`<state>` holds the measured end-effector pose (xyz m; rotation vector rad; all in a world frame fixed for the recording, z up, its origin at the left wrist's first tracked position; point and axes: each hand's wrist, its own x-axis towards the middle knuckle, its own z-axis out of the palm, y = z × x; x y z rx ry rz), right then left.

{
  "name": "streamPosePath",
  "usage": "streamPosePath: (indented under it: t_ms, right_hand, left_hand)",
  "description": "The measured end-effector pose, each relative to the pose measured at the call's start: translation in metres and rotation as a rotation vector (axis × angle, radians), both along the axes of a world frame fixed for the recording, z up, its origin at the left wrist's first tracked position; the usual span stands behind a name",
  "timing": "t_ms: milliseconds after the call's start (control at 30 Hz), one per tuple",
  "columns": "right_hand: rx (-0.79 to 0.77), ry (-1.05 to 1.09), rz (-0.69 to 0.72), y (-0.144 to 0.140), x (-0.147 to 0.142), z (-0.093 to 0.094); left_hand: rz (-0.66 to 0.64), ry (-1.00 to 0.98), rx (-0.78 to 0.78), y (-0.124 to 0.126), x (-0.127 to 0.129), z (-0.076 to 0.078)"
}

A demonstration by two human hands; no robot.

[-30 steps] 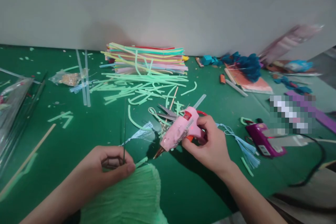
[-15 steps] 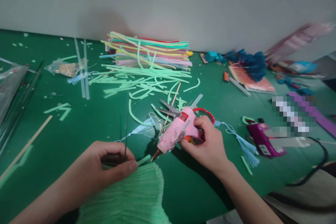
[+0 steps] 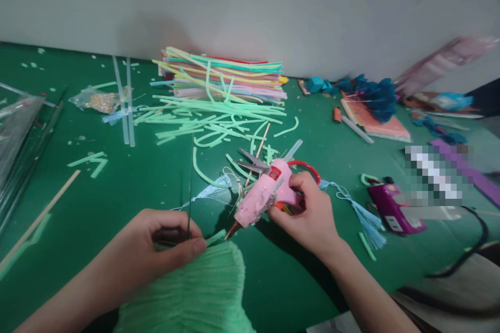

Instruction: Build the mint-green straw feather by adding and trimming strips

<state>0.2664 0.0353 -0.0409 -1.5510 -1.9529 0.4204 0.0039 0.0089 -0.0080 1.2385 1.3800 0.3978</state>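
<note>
Glue gun (image 3: 255,203) clasped in right hand (image 3: 308,213), nozzle (image 3: 233,230) just beside green strip (image 3: 216,238) pinched by left hand (image 3: 167,242), near side.

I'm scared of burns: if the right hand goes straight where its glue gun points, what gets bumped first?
Probably the green pleated piece, or maybe the green strip beside it; depth is unclear.

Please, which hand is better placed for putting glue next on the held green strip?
Probably the right hand: it holds the pink glue gun, nozzle close to the green strip. The left hand pinches that strip.
</note>
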Motion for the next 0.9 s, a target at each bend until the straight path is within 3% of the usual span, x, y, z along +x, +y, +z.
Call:
streamPosePath:
  t_ms: [900]
  right_hand:
    - [-0.038,0.025,0.000,-0.0004,0.0023,-0.0003]
  left_hand:
    - [-0.009,-0.023,-0.006,-0.0002,-0.0023,-0.0006]
